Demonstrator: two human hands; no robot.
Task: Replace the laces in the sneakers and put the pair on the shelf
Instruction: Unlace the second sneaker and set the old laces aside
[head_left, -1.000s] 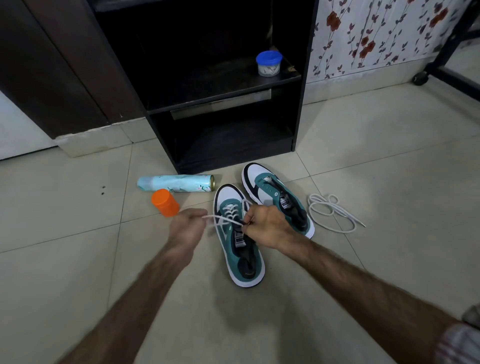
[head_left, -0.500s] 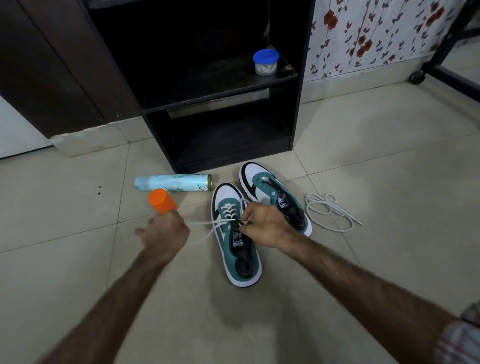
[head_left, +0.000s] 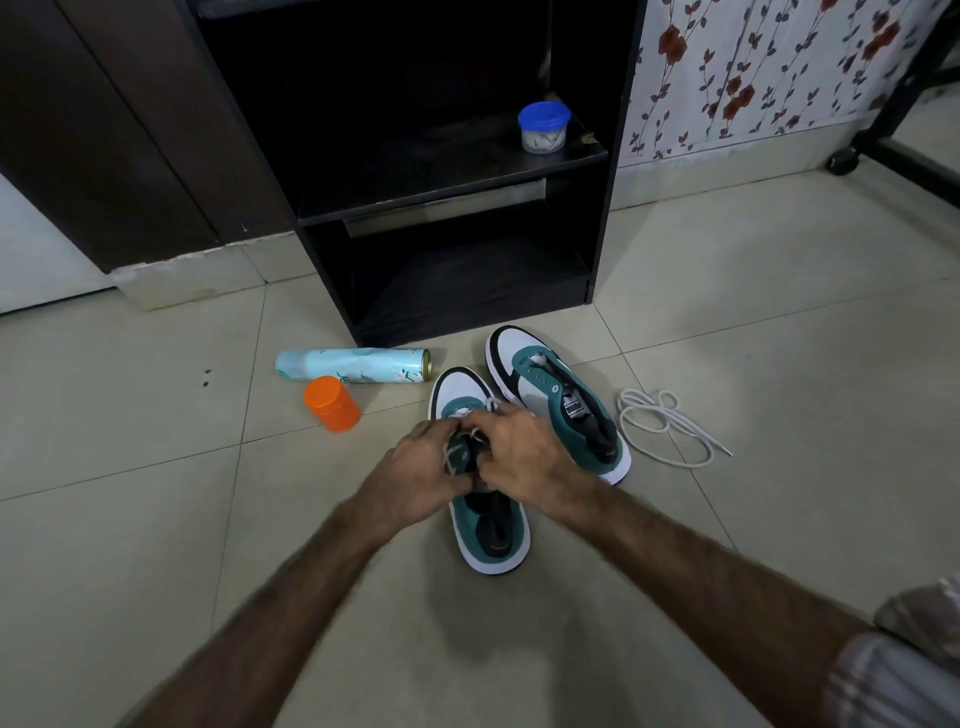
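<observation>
Both hands meet over the middle of the near sneaker (head_left: 480, 499), which lies on the floor (head_left: 156, 519) with its toe toward the shelf (head_left: 457, 202); the left hand (head_left: 415, 475) has its fingers curled against the shoe's left side at the eyelets, with a strand of white lace (head_left: 451, 457) showing by its fingers; whether it pinches the strand I cannot tell, since the fingertips are hidden; the right hand (head_left: 519, 449) is curled over the tongue and the top of the lacing, knuckles up, and what it holds beneath is hidden too; a bit of lace shows just past its fingers at the toe end.

The second sneaker (head_left: 556, 400) lies on the floor just right of the first, toe also toward the shelf, angled a little to the left, its eyelets mostly bare; a loose white lace (head_left: 665, 426) lies coiled on the floor to its right, apart from it.

To the left of the shoes a pale blue spray can (head_left: 353, 365) lies on its side near the shelf's front left corner; an orange cap (head_left: 332, 404) sits on the floor just in front of it, touching or nearly so.

The shelf is dark, with two open compartments; a small tub with a blue lid (head_left: 544, 127) stands at the right edge of the upper board; the lower compartment is dark.
</observation>
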